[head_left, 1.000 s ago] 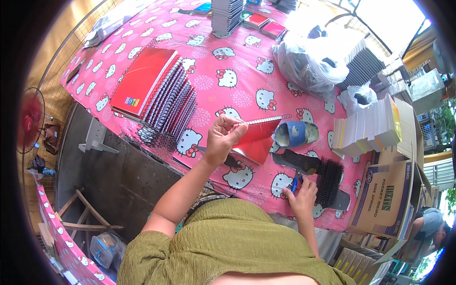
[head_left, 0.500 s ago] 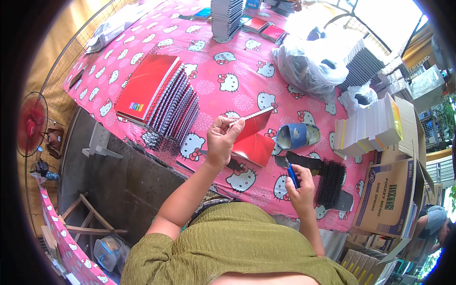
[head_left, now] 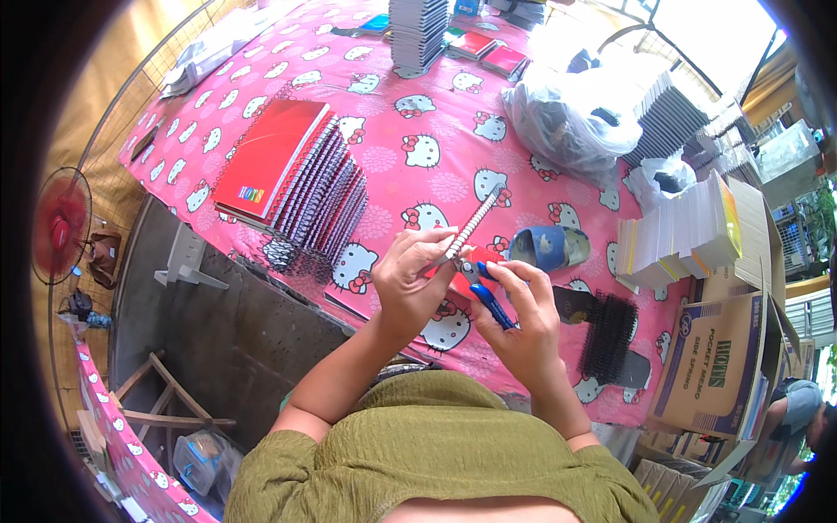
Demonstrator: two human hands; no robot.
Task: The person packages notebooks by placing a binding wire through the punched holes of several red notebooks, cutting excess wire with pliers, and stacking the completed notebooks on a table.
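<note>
My left hand (head_left: 413,272) grips a small spiral notebook (head_left: 478,221), turned so its coiled edge faces up. In my right hand (head_left: 521,305) is a pair of blue-handled pliers (head_left: 491,305), fingers wrapped round the handles. The jaws meet the near end of the coil, right by my left fingertips. Under and behind my hands lies a red notebook (head_left: 488,254), partly hidden. To the right of it sit a blue slipper-shaped holder (head_left: 547,247) and a bundle of black spiral coils (head_left: 608,338) on a dark flat piece.
A tall stack of red spiral notebooks (head_left: 288,174) stands at left on the pink patterned tablecloth (head_left: 445,187). Farther off are a grey stack (head_left: 417,35) and a plastic bag (head_left: 571,122). Page blocks (head_left: 676,231) and a cardboard box (head_left: 711,362) occupy the right.
My right hand has moved up and left, bringing the pliers to the notebook's coil. The left hand has turned the notebook, so its red cover no longer faces me.
</note>
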